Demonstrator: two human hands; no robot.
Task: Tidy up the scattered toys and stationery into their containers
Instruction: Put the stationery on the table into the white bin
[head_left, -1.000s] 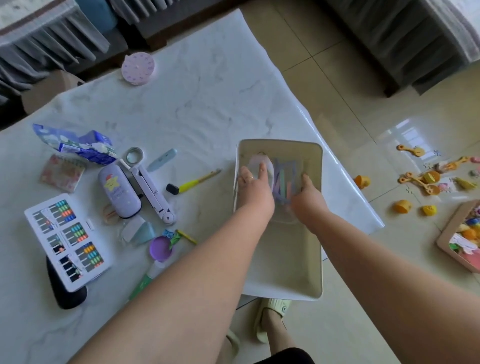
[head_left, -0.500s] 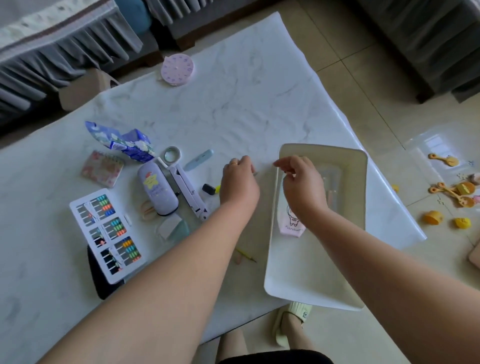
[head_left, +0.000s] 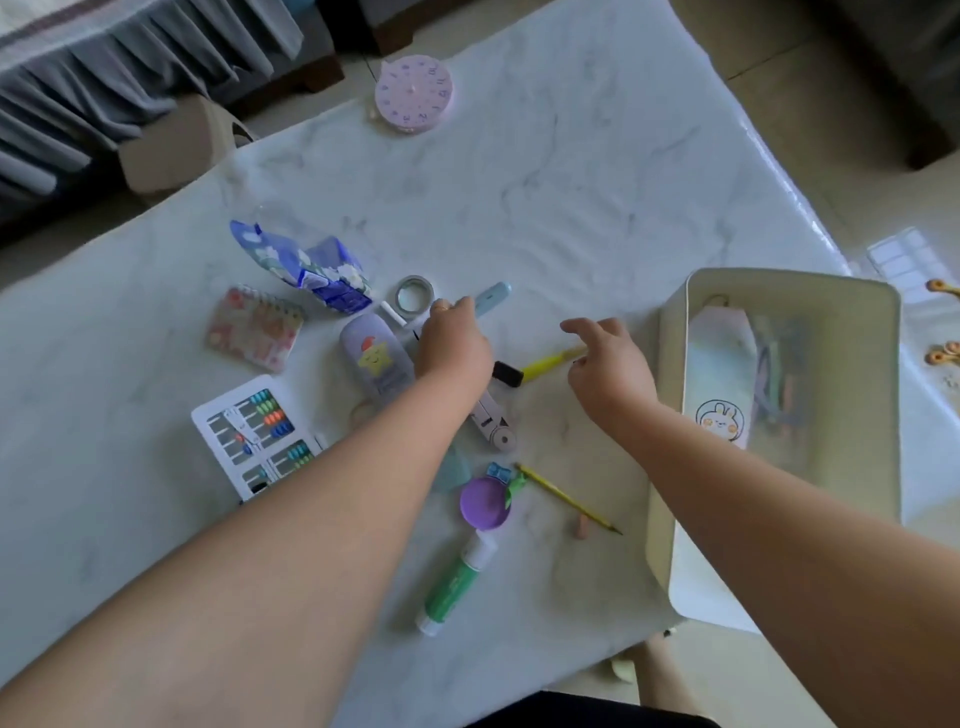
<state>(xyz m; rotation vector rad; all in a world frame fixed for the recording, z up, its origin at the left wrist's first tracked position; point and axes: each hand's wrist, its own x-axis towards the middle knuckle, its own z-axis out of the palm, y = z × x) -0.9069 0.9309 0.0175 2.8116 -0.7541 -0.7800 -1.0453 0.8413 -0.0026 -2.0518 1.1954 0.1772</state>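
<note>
While the cream bin sat at the right edge of the marble worktop, a pale pencil pouch with a bunny print lay inside it, and the scattered stationery lay to its left. The left hand was over the clutter with its fingers curled down at a light blue pen; whether its grip had closed on the pen could not be told. The right hand hung loosely open with nothing in it, fingertips just beside the tip of a yellow marker with a black cap. Near the left hand lay a tape roll, a lilac case with a star and a blue printed packet. Further out sat a small spiral notebook, a white abacus board, a purple disc, a pencil and a green glue stick. A lilac clock dial lay well apart at the far edge.
</note>
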